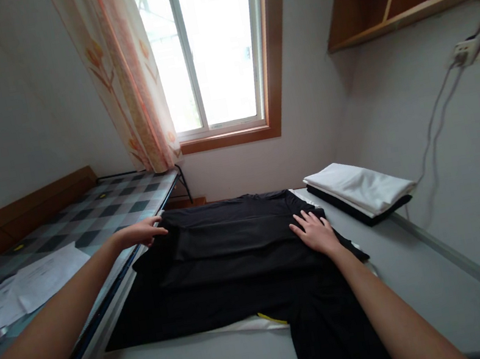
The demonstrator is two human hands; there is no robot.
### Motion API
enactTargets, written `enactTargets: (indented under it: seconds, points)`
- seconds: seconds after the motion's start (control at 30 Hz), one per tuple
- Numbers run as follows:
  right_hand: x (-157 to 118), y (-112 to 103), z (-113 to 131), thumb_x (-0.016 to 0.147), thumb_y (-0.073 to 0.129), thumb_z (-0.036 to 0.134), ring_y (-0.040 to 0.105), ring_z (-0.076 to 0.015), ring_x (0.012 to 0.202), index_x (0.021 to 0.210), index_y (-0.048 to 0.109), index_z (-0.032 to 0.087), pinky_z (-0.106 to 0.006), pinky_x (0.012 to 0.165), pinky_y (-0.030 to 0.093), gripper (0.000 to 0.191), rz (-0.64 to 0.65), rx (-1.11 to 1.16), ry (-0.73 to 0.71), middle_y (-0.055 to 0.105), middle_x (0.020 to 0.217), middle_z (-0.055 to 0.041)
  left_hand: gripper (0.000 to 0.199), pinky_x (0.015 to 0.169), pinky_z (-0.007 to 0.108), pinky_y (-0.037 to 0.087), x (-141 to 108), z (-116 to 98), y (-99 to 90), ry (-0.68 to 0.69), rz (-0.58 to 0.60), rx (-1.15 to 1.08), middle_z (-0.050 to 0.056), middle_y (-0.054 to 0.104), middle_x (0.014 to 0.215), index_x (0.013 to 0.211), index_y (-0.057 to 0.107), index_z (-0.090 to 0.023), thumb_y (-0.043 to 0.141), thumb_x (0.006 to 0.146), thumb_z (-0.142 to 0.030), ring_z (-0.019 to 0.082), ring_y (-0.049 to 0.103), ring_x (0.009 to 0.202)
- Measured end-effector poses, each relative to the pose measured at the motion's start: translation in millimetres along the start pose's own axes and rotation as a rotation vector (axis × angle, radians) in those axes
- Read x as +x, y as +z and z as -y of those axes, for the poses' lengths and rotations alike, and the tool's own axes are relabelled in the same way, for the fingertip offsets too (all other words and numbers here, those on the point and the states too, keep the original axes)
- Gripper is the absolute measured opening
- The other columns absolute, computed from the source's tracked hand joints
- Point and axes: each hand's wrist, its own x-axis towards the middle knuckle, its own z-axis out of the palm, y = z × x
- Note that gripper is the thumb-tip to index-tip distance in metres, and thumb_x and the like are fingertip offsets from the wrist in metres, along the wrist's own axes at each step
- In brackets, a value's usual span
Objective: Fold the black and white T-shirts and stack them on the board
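Observation:
A black T-shirt [232,267] lies spread out on a light grey tabletop, its far part folded over in a long band. One sleeve hangs past the near edge of the table. At the far left corner of the shirt is my left hand [142,232], its fingertips stretched out and apart at the cloth's edge. My right hand [316,231] rests flat on the right part of the folded band, fingers spread. White cloth with a yellow strip [271,319] peeks out from under the shirt's near edge.
Folded white cloth [357,186] sits on black folded cloth [367,217] at the right, by the wall. To the left stands a bed with a checked cover [131,192] and papers [48,278]. A curtain [131,87] hangs beside the window; a wooden shelf [415,12] is above right.

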Motion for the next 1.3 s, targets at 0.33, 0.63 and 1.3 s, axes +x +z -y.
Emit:
enactTargets:
  seconds: [0.33,0.63,1.3]
  points:
    - [-1.3,-0.1,-1.4,0.096,0.027,0.055,0.025,-0.0244,0.143,0.146,0.040,0.026,-0.046,0.114,0.019,0.059,-0.012,0.017,-0.006,0.030,0.155,-0.0054,0.030,0.055,0.027,0.051,5.9,-92.7,140.3,0.082,0.199,0.310,0.004,0.067,0.078,0.097,0.049,-0.020,0.057,0.082,-0.045,0.019,0.068,0.061]
    - [-2.2,0.4,-1.3,0.096,0.029,0.054,0.024,-0.0260,0.143,0.145,0.042,0.025,-0.048,0.114,0.020,0.059,-0.026,0.028,-0.019,0.031,0.155,-0.0063,0.032,0.071,0.032,0.048,-2.2,-84.5,147.6,0.160,-0.061,0.606,0.012,0.070,0.095,0.087,0.058,-0.020,0.059,0.074,-0.050,0.031,0.067,0.094]
    - [-25.8,-15.1,121.5,0.090,0.056,0.031,0.058,-0.0221,0.108,0.113,0.068,0.019,-0.036,0.095,0.041,0.028,-0.147,0.306,-0.779,0.068,0.111,-0.0093,0.028,0.069,0.032,0.045,-30.3,-67.4,155.8,0.212,-0.043,0.604,0.012,0.069,0.099,0.101,0.050,-0.023,0.057,0.076,-0.036,0.031,0.067,0.094]
